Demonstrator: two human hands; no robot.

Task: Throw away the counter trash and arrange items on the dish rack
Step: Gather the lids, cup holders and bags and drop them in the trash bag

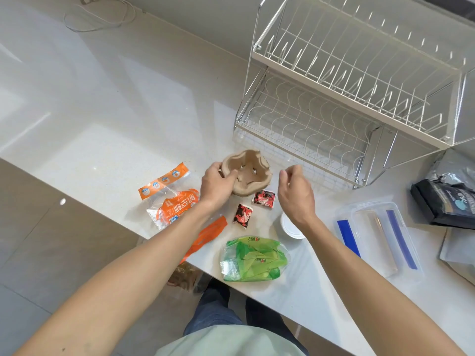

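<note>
At the middle of the white desk [108, 140], the left hand [216, 185] has its fingers [229, 178] clamped on the near rim of a brown moulded-pulp cup carrier [248, 173], thumb inside one cup well. The right hand [295, 192] hovers just right of the carrier, fingers loosely curled and grasping nothing. Two small red-and-black sachets [264, 199] lie just below the carrier, between the two wrists. A white round lid [289, 227] sits partly under the right wrist. Nearer the desk's front edge lies a crumpled green plastic bag [253, 259]; to the left, an orange-and-clear snack wrapper [168, 201] and an orange strip [209, 231] under the left forearm. Right of the lid is a clear plastic container [380, 240] with blue clips. Behind the carrier stands a white two-tier wire dish rack [347, 80], both tiers bare. A black foil pouch [447, 201] lies at the far right.
</note>
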